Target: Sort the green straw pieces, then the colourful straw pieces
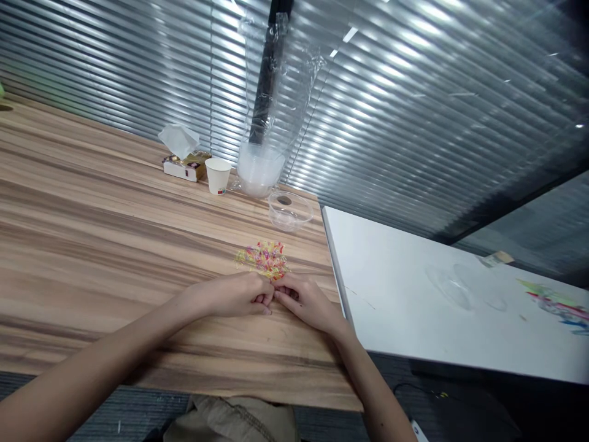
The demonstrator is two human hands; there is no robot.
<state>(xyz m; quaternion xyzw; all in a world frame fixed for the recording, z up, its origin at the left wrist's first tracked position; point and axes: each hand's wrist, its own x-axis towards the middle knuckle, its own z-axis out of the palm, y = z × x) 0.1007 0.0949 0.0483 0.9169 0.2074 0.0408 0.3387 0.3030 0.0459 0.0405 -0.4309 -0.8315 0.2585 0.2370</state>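
A loose pile of small shiny pieces (264, 258), red, yellow and pink with clear bits, lies on the wooden table; their kind is too small to make out. My left hand (248, 293) is curled closed at the near edge of the pile. Meeting it fingertip to fingertip, my right hand (308, 301) is also closed, its thumb and fingers drawn together. Whatever is between the fingers is hidden. A clear round plastic bowl (289, 215) stands on the table just beyond the pile.
Along the back of the wooden table (115, 245) stand a tissue pack (186, 166), a white paper cup (218, 177) and a stack of clear plastic bowls (260, 169) in a plastic sleeve. A white table (405, 307) on the right bears clear lids and a colourful bundle (556, 307).
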